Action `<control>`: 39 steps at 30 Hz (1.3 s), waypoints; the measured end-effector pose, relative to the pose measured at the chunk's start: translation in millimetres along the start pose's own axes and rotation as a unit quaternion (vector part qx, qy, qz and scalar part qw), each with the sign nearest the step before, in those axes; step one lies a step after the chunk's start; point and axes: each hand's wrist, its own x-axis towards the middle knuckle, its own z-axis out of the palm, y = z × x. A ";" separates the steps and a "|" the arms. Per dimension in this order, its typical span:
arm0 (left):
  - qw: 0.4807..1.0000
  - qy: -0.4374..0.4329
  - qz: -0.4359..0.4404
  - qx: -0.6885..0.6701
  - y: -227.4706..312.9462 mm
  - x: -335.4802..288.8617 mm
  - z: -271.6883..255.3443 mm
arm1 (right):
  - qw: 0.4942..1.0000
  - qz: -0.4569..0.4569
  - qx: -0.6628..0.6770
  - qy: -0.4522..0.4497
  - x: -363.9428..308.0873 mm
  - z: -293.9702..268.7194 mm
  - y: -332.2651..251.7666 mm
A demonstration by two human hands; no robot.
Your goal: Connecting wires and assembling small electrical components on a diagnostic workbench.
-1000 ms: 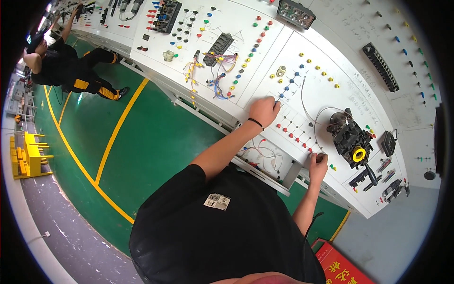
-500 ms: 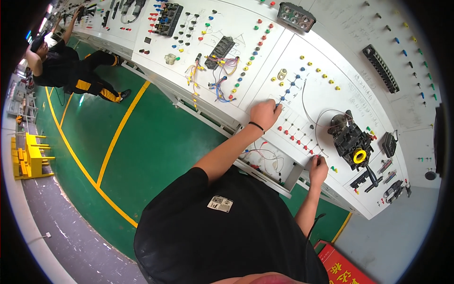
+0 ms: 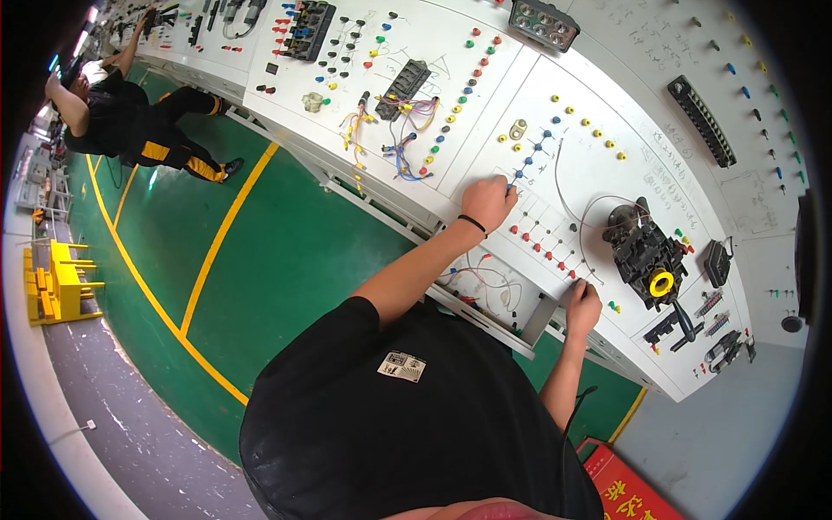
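Observation:
My left hand [image 3: 490,201], with a black band at its wrist, is closed at the lower end of a row of blue terminal posts [image 3: 528,161] on the white panel [image 3: 485,160]. Its fingertips meet beside the lowest blue post; what they pinch is too small to make out. Farther right, my right hand [image 3: 583,309] is closed at the panel's near edge, just past the end of a row of red terminal posts [image 3: 549,255]. Something small and dark shows at its fingers. A thin grey wire [image 3: 582,232] loops over the panel and ends close to these fingertips.
A black steering-column switch assembly [image 3: 646,251] with a yellow ring stands right of my right hand. Below the panel is an open drawer [image 3: 511,334] with loose wires. Bundled coloured wires [image 3: 403,156] hang from a black fuse box [image 3: 403,89]. Another person [image 3: 130,130] stands far left.
The view has shifted slightly. Both hands stay closed at nearly the same places on the panel. The person at the far left has moved the arms and upper body a little.

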 end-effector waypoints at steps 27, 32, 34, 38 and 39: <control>0.996 -0.037 0.048 -0.067 -85.0 -163.3 -27.0 | 0.967 -0.051 0.244 -0.061 -124.2 76.8 -0.2; 0.984 -0.128 0.119 0.046 -109.1 -198.8 -31.2 | 0.965 -0.084 0.172 -0.178 -135.8 114.6 -16.2; 0.968 -0.223 0.059 0.097 -108.2 -197.3 -25.0 | 0.961 -0.130 0.177 -0.167 -125.2 119.0 -26.1; 0.938 -0.318 0.052 0.126 -100.4 -184.4 -19.0 | 0.958 -0.162 0.108 -0.212 -108.8 144.4 -11.5; 0.938 -0.318 0.056 0.126 -100.2 -182.0 -14.2 | 0.959 -0.161 0.108 -0.209 -108.4 147.6 -9.6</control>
